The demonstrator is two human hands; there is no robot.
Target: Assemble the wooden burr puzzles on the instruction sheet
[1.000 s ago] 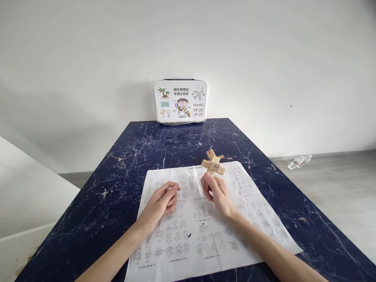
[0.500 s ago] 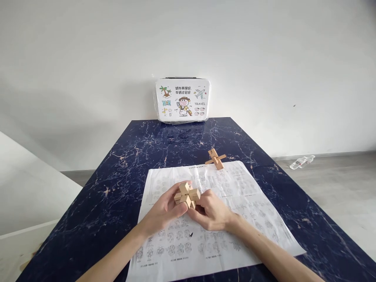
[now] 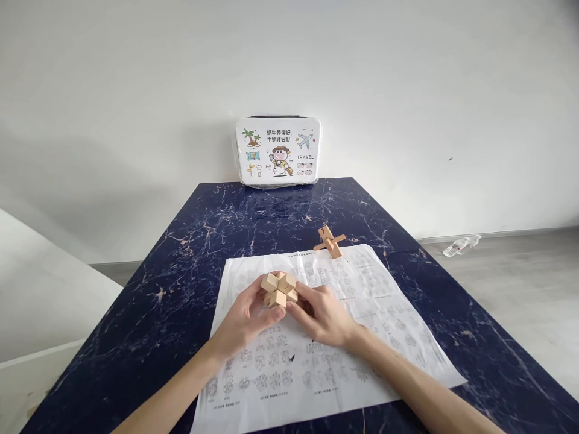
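Between my two hands is a pale wooden burr puzzle (image 3: 279, 289) of interlocking square bars, raised over the printed sheet (image 3: 253, 416). My left hand (image 3: 246, 313) grips it from the left, the thumb on its near side and the other fingers partly hidden behind it. My right hand (image 3: 323, 313) pinches its right side with thumb and forefinger. Past the sheet's far edge, a second wooden puzzle (image 3: 333, 246), cross-shaped with thin crossing sticks and a black mark on it, rests apart from both hands.
A dark blue marbled table (image 3: 181, 241) carries everything. At its far end a white case (image 3: 278, 150) with cartoon prints, wrapped in clear plastic, leans at the wall. A plastic bottle (image 3: 461, 245) lies on the floor at the right.
The burr puzzle has been turned in my hands, showing different bar ends, and sits slightly higher and further left. My right fingers have shifted along its side. The view has moved slightly.
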